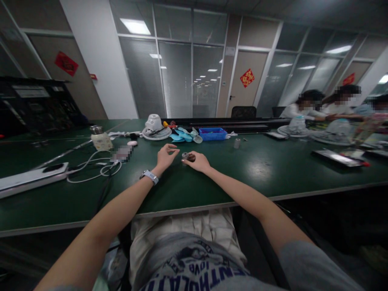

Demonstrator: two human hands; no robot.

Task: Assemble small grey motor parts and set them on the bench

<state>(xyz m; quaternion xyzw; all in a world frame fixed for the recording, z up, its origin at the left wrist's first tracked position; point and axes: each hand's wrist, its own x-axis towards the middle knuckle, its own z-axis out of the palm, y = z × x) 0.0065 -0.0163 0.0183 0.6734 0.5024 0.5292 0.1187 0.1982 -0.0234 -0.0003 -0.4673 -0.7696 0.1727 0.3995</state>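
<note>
- At the far left of the green desk [266, 173]: long white slab [33, 178] with a black oval on its end; dark equipment case [39, 107] behind.
- Next, pale bottle [102, 141] with metallic cap, upright; white cable [87, 180] looping in front of it, blurred-out flat item [122, 153] beside the loops.
- Left hand [166, 157], watch [149, 177] on wrist: fingers loosely curved, thumb apart from them, no hold on anything; just left of the metal cylinder.
- Behind left hand: white fan housing [154, 122] on a round white grille [157, 134]; blue fan blades [182, 135] right of these.
- Metal cylinder [185, 155]: small, upright, between the hands, near mid-desk; can't tell if its base touches the desk.
- Right hand [199, 162]: thumb and fingers closed around the cylinder, from its right side.
- Behind right hand: blue bin [213, 137], contents too small to tell.
- Farther right, second metal cylinder [237, 143] standing alone, well apart from the hand.
- Right end: flat dark device [338, 157] on the desk; clear round covers [297, 127] beyond, seated people [307, 109] behind those.
</note>
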